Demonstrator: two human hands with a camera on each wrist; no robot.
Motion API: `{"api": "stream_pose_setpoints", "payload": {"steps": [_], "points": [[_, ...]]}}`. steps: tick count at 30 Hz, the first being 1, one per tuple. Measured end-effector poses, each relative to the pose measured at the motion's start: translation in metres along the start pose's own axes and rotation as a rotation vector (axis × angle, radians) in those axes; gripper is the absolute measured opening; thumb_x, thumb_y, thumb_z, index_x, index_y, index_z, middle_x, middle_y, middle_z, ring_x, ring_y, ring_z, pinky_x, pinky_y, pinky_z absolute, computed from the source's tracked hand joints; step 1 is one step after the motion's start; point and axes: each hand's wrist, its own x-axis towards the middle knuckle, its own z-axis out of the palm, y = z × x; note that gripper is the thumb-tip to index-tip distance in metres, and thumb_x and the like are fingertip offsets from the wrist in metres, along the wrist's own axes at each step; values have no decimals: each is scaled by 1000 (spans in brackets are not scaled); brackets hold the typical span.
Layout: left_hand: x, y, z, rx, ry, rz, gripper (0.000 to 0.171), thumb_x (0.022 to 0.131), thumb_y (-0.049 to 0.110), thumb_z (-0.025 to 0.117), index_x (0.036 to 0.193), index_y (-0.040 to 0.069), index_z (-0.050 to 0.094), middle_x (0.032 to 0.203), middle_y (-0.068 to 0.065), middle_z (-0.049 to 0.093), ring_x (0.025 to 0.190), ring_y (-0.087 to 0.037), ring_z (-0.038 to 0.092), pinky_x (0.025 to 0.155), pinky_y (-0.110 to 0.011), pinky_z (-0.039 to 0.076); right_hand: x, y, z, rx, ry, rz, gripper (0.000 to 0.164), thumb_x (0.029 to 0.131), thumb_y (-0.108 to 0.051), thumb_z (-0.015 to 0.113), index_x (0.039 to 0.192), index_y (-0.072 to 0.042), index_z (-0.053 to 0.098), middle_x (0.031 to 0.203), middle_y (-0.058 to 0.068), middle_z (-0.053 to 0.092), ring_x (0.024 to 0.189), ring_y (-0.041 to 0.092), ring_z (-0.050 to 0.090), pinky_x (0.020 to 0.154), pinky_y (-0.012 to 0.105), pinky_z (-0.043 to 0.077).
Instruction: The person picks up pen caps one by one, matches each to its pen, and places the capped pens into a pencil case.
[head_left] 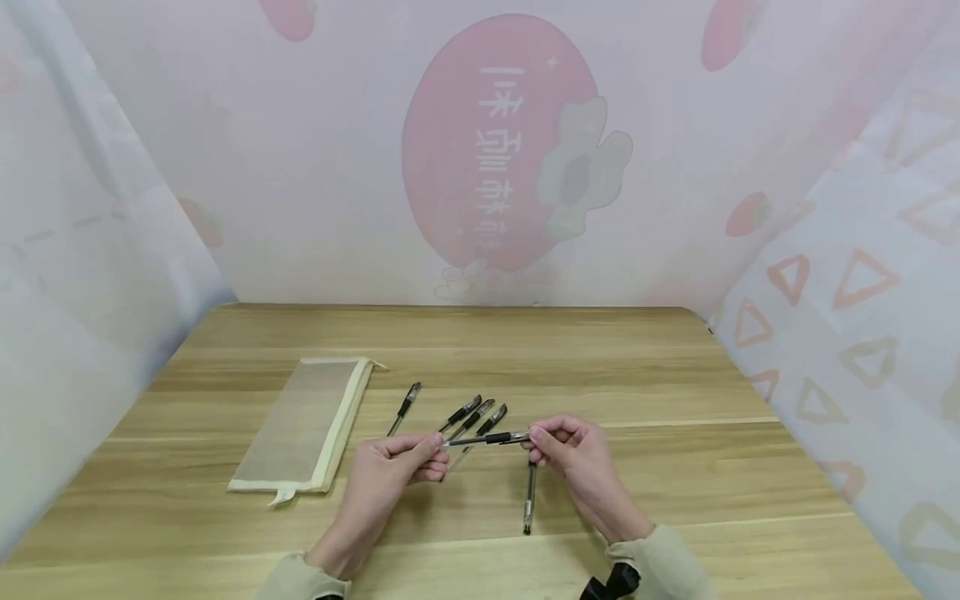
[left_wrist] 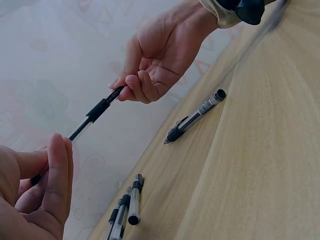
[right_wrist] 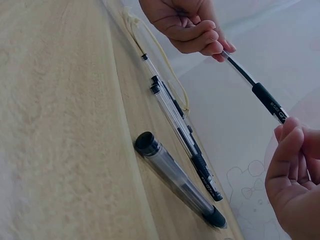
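- Nearest you, your forearms reach in, pale sleeves at the wrists, hands angled toward each other above the tabletop.
- Your left hand pinches one end of a pen between thumb and fingers; your right hand pinches the other end.
- That held pen spans the gap between your hands, raised off the wood.
- Below your right hand, a loose pen lies pointing roughly toward you.
- Just beyond the held pen, three pens lie slanted side by side.
- Left of them lies a single pen, then a mesh pouch with cream edging.
- Farthest, a pink printed backdrop rises behind the table's back edge; rightward, the wood continues past your right hand to a slanting side edge.
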Motion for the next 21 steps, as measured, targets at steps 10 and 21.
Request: {"api": "stream_pose_setpoints", "payload": {"steps": [10, 21], "points": [[4, -3, -3, -28, -10, 3, 29, 86, 4, 75, 105, -16, 66, 87, -27, 69, 72, -27, 71, 72, -37, 59, 2, -2, -1, 21, -33, 10, 20, 88, 4, 68, 102, 15, 60, 89, 20, 68, 70, 17, 65, 64, 22, 56], [3, -5, -1, -19, -15, 0, 30, 86, 6, 75, 106, -15, 66, 90, -27, 69, 76, -30, 71, 74, -39, 59, 1, -4, 1, 0, 38, 33, 18, 88, 4, 69, 103, 11, 62, 90, 21, 68, 70, 17, 65, 66, 23, 56]]}}
